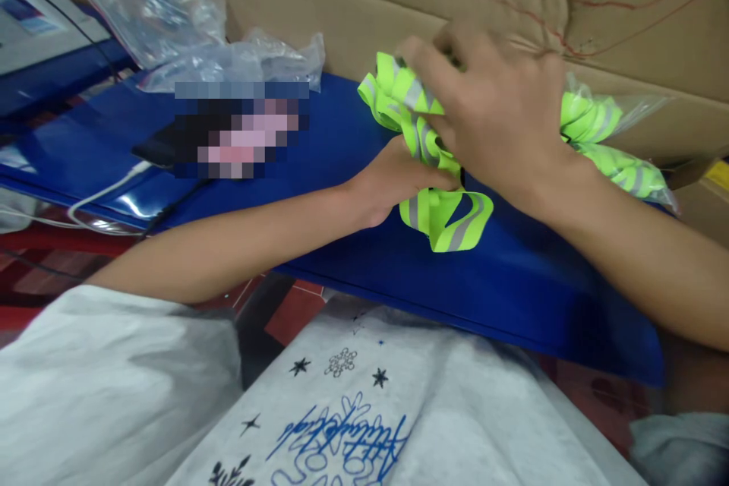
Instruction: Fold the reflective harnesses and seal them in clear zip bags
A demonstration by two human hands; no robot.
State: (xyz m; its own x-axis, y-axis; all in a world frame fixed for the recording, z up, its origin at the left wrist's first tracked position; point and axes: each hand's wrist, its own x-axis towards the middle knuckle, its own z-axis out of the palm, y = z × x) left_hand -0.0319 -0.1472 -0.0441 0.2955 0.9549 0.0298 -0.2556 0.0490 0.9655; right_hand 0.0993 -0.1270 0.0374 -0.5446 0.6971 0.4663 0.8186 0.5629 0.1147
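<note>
Now right hand (501,121) on top, fingers curled, clamping strap (447,216) bundle. Left hand (392,182) pinching it from below, fingertips hidden. Neon strap on blue counter (512,281), against cardboard (342,7), far end inside clear bag (626,110). Judged step: bunching loops together. Next move calls for catching loose loop. Bundle long axis left-right; loose loop points toward person.

Bare blue tabletop (342,137) lies open between the clear plastic bags (187,45) and the neon straps (449,220). A cardboard wall (353,7) closes the far side, and a white cable (108,194) crosses the left.
</note>
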